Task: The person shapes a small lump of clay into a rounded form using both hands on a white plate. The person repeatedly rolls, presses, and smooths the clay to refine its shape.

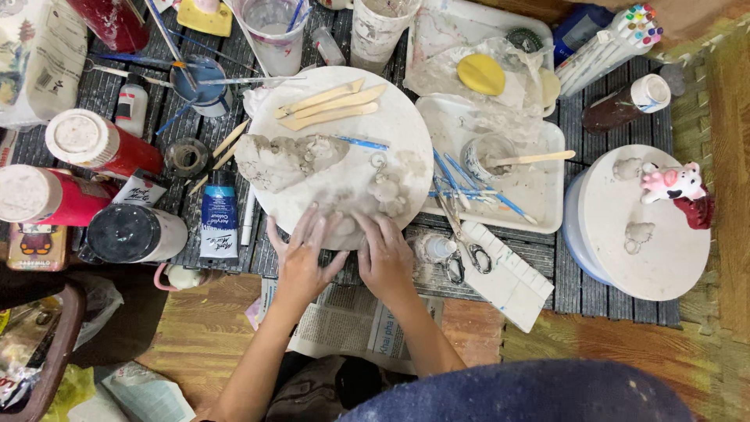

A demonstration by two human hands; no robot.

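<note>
Both hands, left hand (303, 254) and right hand (384, 252), press flat on a small clay piece (342, 227) at the near edge of the round white board (406, 125), fingers (312, 227) spread, gripping nothing. Even downward pressure seems advisable. 3 wooden modelling tools (332, 105) and a larger clay lump (285, 160) lie beyond.

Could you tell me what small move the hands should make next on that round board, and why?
Probably keep pressing and shaping the small clay piece between both hands. The left hand and right hand rest at the near edge of the round board with the clay between the fingertips, and the wooden modelling tools lie untouched at the far side.
</note>
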